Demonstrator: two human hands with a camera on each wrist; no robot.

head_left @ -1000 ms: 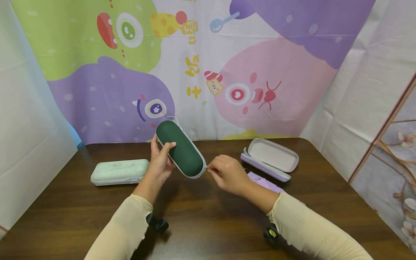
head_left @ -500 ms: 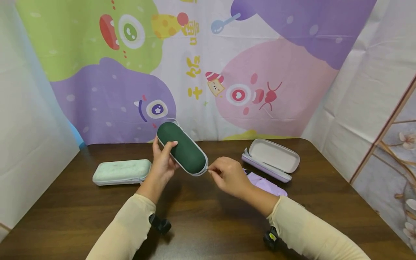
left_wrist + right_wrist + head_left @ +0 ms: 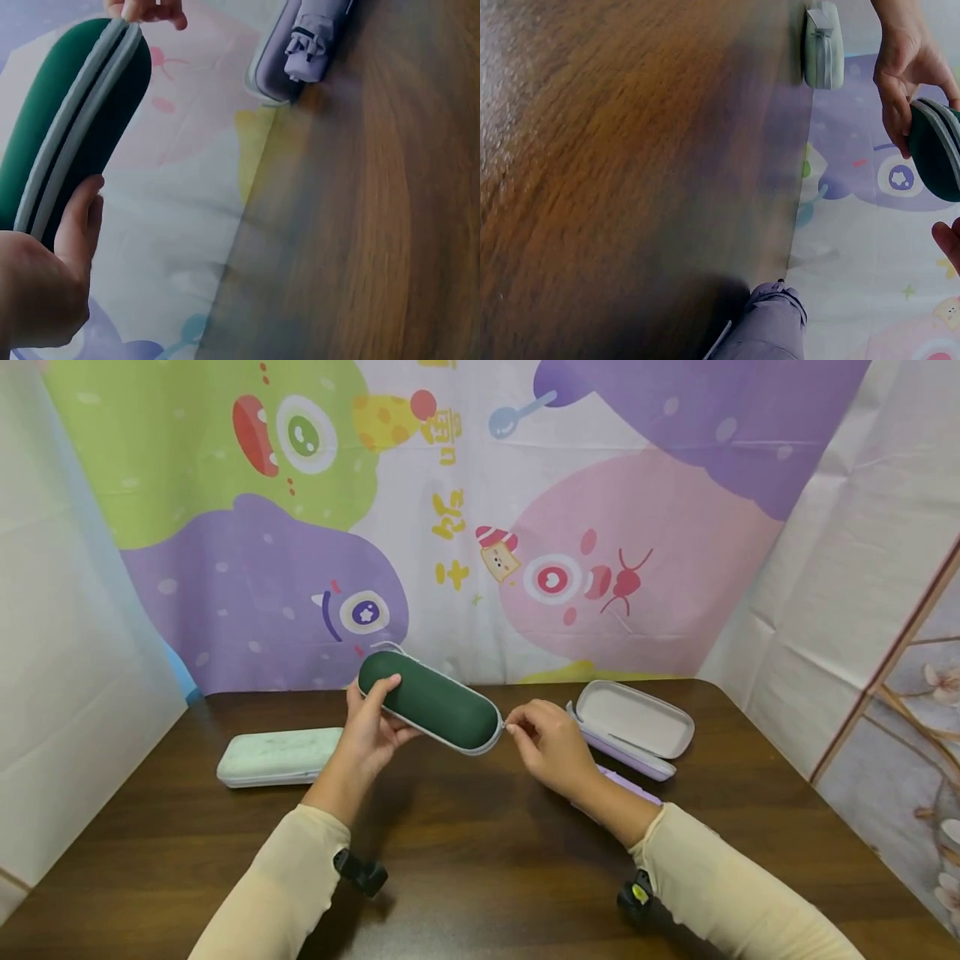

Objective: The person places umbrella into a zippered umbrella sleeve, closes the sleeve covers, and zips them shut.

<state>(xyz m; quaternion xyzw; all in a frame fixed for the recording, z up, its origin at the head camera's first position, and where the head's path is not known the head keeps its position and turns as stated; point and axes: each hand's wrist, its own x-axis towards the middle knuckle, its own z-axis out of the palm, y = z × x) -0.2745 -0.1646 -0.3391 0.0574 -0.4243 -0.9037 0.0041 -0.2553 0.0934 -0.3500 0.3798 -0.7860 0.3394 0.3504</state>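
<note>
My left hand (image 3: pixel 371 739) holds a dark green oblong zip case (image 3: pixel 442 706) above the table, thumb on its top face and fingers beneath. The case tilts down toward the right. At its right end my right hand (image 3: pixel 558 747) pinches what looks like the zipper pull, mostly hidden by the fingertips. In the left wrist view, two grey bands with a dark line between them run along the side of the case (image 3: pixel 26 127). The right wrist view shows only one end of the case (image 3: pixel 930 154), near the right hand's fingertips (image 3: pixel 946 240).
A pale green zip case (image 3: pixel 277 756) lies at the table's left. On the right stands an opened lilac case (image 3: pixel 637 714) with a grey lining. Beside it, partly behind the right forearm, lies a folded lilac umbrella (image 3: pixel 311 37). A cartoon-printed cloth (image 3: pixel 465 635) hangs behind the table (image 3: pixel 450 860).
The green case has swung closer to level, its right end moving right and up. My right hand has moved along with it, still at that end. My left hand keeps its hold.
</note>
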